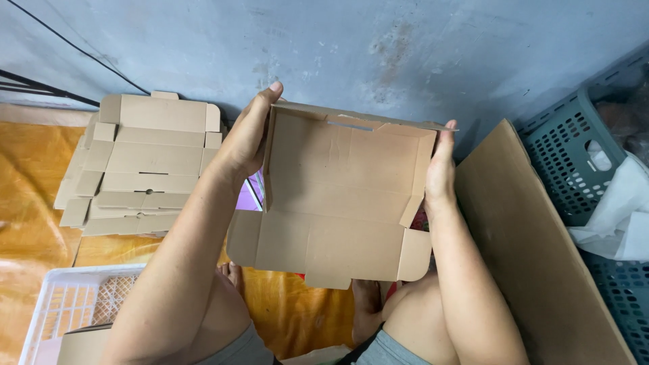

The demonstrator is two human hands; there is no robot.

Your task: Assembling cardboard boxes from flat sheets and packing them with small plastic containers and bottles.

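Note:
A brown cardboard mailer box (341, 182), half folded, is held up in front of me above my knees. Its side walls stand up and its lid flap (331, 250) hangs toward me. My left hand (247, 135) grips the box's left wall, thumb over the top edge. Pressed flat against the right wall is my right hand (441, 169), its fingers pointing up. To the left on the floor lies a stack of flat unfolded cardboard blanks (145, 162).
A large cardboard sheet (534, 250) leans at my right. Beyond it stands a grey-blue slotted plastic crate (581, 142) holding white paper. A white plastic basket (74, 304) sits at lower left on an orange mat (30, 182). Behind is a blue-grey wall.

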